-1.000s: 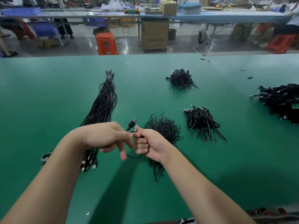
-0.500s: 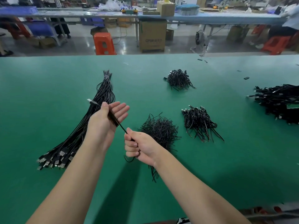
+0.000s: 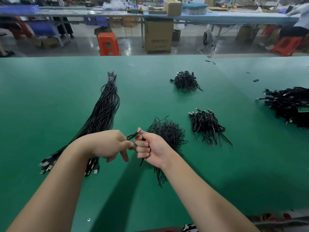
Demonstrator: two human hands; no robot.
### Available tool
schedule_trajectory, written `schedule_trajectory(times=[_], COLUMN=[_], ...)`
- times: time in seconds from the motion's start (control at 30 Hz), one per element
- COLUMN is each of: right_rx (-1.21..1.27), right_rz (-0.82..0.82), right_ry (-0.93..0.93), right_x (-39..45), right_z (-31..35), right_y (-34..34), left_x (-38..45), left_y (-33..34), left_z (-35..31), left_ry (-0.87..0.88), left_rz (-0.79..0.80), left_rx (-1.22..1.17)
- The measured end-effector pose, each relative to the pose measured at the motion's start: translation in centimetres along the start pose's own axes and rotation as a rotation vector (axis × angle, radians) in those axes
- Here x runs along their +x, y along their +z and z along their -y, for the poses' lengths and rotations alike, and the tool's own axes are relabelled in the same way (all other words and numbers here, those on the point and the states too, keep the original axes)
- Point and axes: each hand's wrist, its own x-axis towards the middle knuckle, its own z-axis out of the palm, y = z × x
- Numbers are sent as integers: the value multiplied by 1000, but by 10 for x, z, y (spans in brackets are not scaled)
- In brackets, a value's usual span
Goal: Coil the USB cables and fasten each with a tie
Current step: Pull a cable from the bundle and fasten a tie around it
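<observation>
Right hand [image 3: 150,147]: fingers are curled into a fist round a black USB cable [image 3: 133,135]; a short loop is seen hanging below the fist.
Left hand [image 3: 108,144]: the cable is pinched near its metal plug, which points up and right between the two hands; one finger is stretched downward.
Ties [image 3: 167,133]: a loose black heap is lain just behind the right hand.
Uncoiled cables [image 3: 103,113]: a long bundle is laid on the green table [image 3: 50,97], partly under the left wrist.
Coiled cables [image 3: 206,126]: a pile is set right of the ties.
</observation>
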Motion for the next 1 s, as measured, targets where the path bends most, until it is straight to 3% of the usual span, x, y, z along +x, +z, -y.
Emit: schedule_trajectory(times=[0.13,0.27,0.43,0.6,0.77,1.0], right_rx=[-44,-63,-200,-449,-709,-1195], right_rz=[5,17,-37,-116,-224,-339], right_ry=[-29,-78,-147,-221,-299,-414], right_x=[-2,-5,-5,-8,-11,-16], right_z=[4,5,2,-11,-15,-11], right_y=[6,12,16,17,22,23], left_x=[11,24,42,45,47,43], left_y=[7,17,33,31,34,31], left_z=[0,2,-5,-14,-14,-8], left_ry=[-43,118,194,277,289,301], left_rz=[-184,-405,-551,-552,-549,-538], left_rx=[-17,-596,-1055,-1538,-1683,-1507])
